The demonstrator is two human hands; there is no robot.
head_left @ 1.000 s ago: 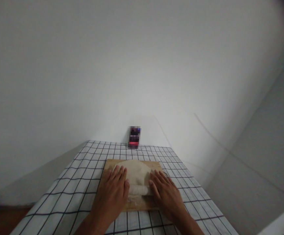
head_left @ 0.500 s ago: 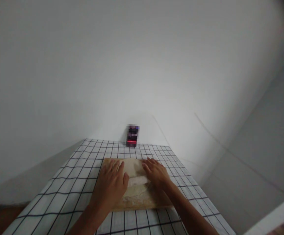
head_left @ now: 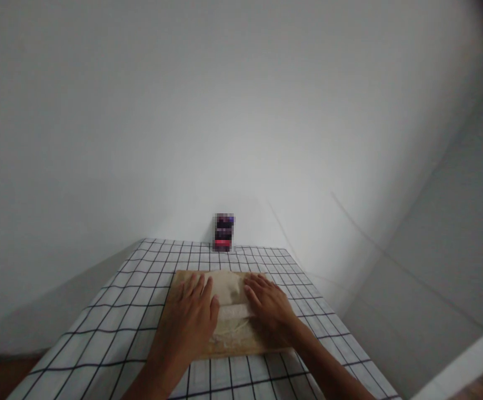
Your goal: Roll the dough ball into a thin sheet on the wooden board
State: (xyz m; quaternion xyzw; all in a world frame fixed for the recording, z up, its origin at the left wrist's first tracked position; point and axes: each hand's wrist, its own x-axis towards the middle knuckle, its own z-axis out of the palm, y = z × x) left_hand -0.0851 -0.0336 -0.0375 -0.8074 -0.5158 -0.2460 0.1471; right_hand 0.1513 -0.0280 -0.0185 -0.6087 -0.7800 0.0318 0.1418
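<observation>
A sheet of dough lies flat on a wooden board, its near edge thin and uneven. Across it runs a pale, rounded bar; whether this is a floured rolling pin or a roll of dough I cannot tell. My left hand rests palm down at the bar's left end, fingers stretched forward over the dough and board. At the right end my right hand lies palm down too, its fingers extended and angled inward. Both palms hide the ends of the bar.
The board rests on a table with a white, black-checked cloth. A blurred dark box-like object with a red band stands at the far edge, before a pale wall. Another wall surface rises at the right.
Both hands and the pale bar have shifted slightly toward me over the dough. The right hand has also moved a little to the right. The board stays in place.
</observation>
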